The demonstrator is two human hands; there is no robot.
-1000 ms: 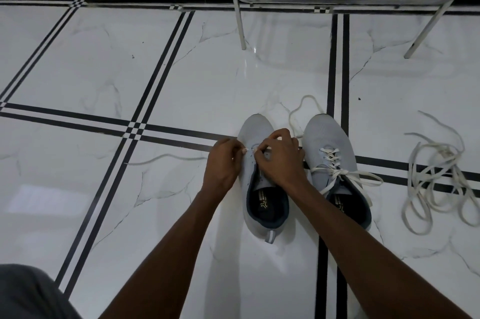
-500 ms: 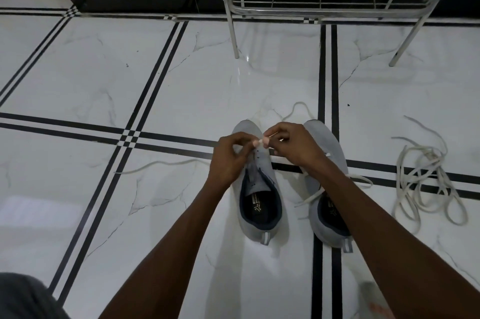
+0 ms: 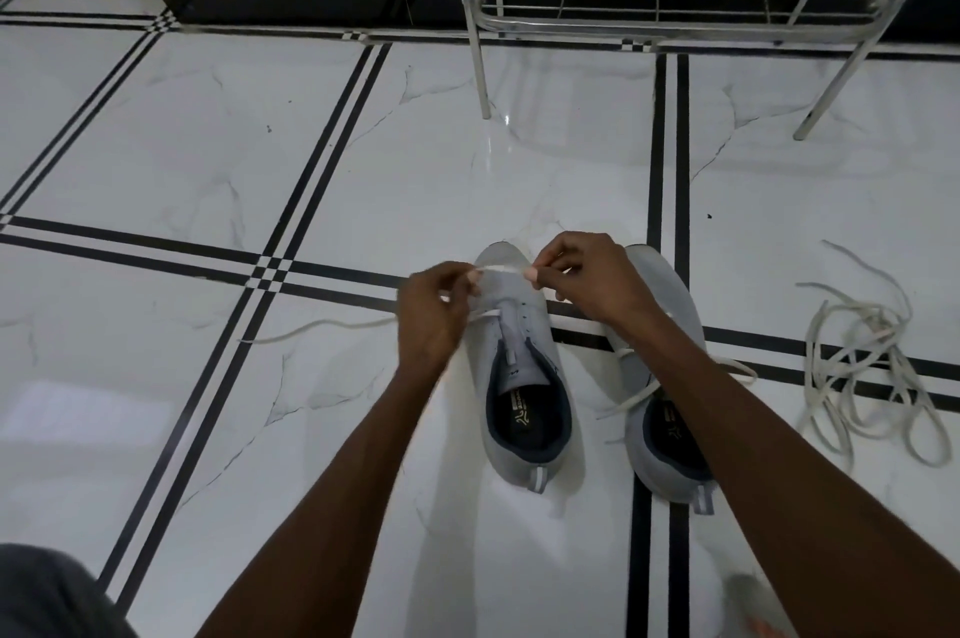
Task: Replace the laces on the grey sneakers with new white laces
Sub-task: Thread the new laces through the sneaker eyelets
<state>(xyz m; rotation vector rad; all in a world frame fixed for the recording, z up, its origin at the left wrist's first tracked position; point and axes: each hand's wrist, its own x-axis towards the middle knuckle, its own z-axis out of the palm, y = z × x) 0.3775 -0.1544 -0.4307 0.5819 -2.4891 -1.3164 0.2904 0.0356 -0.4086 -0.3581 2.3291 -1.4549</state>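
Note:
Two grey sneakers stand side by side on the tiled floor. The left sneaker has one white lace crossing at its lowest eyelets, its tongue bare above. My left hand and my right hand each pinch the white lace and hold a short stretch of it taut above the toe. One loose end of that lace trails left across the floor. The right sneaker is laced and tied, partly hidden by my right forearm.
A tangled heap of off-white laces lies on the floor at the right. A metal shoe rack stands at the back against the wall, its legs reaching onto the tiles beyond the sneakers.
Both hands rose from the eyelets of the left sneaker and moved apart, drawing the lace tight between them. The view shifted down and left.

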